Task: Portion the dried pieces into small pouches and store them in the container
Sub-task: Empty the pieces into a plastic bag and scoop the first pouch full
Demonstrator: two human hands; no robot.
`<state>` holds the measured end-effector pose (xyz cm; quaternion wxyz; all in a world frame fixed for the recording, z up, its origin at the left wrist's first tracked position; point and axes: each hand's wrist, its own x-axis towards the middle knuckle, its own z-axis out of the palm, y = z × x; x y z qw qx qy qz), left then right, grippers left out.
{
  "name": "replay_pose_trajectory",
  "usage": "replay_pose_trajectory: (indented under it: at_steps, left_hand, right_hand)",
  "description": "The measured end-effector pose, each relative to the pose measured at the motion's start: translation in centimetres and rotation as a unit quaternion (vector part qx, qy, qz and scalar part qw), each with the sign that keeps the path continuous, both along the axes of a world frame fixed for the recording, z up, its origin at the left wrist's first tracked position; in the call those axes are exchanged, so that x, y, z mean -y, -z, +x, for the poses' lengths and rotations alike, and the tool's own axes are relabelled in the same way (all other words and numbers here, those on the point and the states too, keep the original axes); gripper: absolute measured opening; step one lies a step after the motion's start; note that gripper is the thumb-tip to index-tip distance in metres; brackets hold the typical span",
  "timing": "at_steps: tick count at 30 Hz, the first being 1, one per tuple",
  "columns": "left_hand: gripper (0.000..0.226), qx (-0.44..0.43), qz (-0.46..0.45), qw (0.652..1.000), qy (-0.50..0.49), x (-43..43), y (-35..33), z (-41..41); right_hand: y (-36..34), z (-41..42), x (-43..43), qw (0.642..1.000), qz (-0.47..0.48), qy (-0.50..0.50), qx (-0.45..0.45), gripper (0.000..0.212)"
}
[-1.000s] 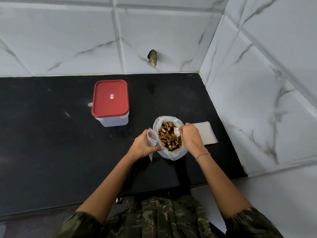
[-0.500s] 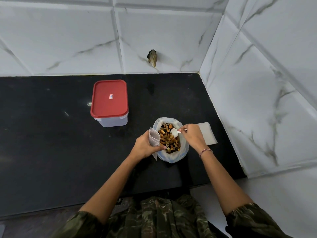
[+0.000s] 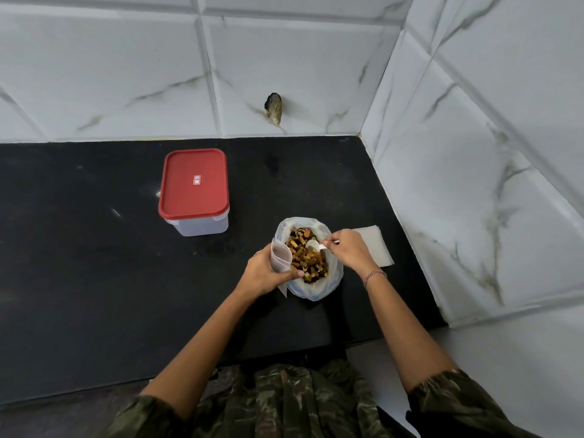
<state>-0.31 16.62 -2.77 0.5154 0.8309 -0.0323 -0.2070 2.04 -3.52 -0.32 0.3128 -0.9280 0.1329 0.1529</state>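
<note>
A white plastic bag [image 3: 316,290] stands open on the black counter, full of brown and orange dried pieces [image 3: 308,257]. My left hand [image 3: 268,273] grips a small clear pouch [image 3: 280,259] upright, its mouth open, against the bag's left rim. My right hand [image 3: 349,251] pinches the handle of a small white spoon [image 3: 313,245], whose bowl lies over the dried pieces. A clear container with a red lid [image 3: 194,184] sits closed to the back left of the bag.
A flat stack of white pouches [image 3: 374,245] lies right of the bag, partly under my right hand. White marble-tiled walls [image 3: 474,184] close in the counter at the back and right. The counter's front edge [image 3: 284,358] runs just before my body.
My right hand has drawn back to the right, and the white spoon now shows over the dried pieces. The left hand with the pouch has stayed by the bag's rim.
</note>
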Motion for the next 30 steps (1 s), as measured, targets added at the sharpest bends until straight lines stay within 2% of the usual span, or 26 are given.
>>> replay_pose_trajectory:
  at_steps: [4, 8, 12, 14, 17, 20, 23, 26, 28, 30]
  left_hand:
    - [0.068, -0.008, -0.004, 1.0, -0.014, 0.1, -0.1, -0.2]
    - [0.06, -0.01, -0.008, 1.0, -0.019, 0.2, -0.5, -0.3]
    - [0.055, -0.014, -0.015, 1.0, -0.016, 0.3, -0.6, -0.6]
    - [0.056, -0.016, -0.019, 1.0, -0.017, 0.3, -0.7, -0.6]
    - [0.057, -0.018, -0.021, 0.999, -0.018, 0.3, -0.8, -0.6]
    - [0.055, -0.014, -0.023, 0.999, -0.017, 0.2, -0.7, -0.7]
    - [0.056, -0.015, -0.021, 1.0, -0.01, 0.1, -0.6, -0.7]
    - [0.056, -0.012, -0.015, 1.0, -0.001, -0.2, -0.2, -0.7]
    - [0.057, -0.009, -0.008, 1.0, 0.009, -0.3, -0.1, -0.6]
    - [0.058, -0.009, -0.006, 1.0, 0.015, -0.4, 0.1, -0.5]
  right_hand:
    - [-0.4, 0.5, 1.0, 0.996, 0.06, 0.026, -0.056, 0.019]
    - [-0.2, 0.3, 1.0, 0.999, 0.026, -0.003, -0.044, 0.017]
    - [-1.2, 1.0, 1.7, 0.995, 0.037, -0.028, -0.09, 0.027]
    - [-1.1, 1.2, 2.0, 0.993, 0.068, 0.004, -0.099, 0.02]
    - [-0.2, 0.7, 2.3, 0.984, 0.116, 0.072, -0.118, 0.022]
    - [0.1, 0.1, 2.9, 0.976, 0.15, 0.094, -0.125, 0.017]
    - [-0.2, -0.1, 2.9, 0.983, 0.149, 0.076, -0.069, 0.021]
    - [-0.6, 0.0, 2.1, 0.997, 0.059, 0.022, 0.046, 0.025]
    - [-0.5, 0.1, 1.3, 0.993, -0.005, -0.003, 0.121, 0.024]
    - [-0.3, 0.3, 0.5, 0.986, -0.055, -0.023, 0.156, 0.023]
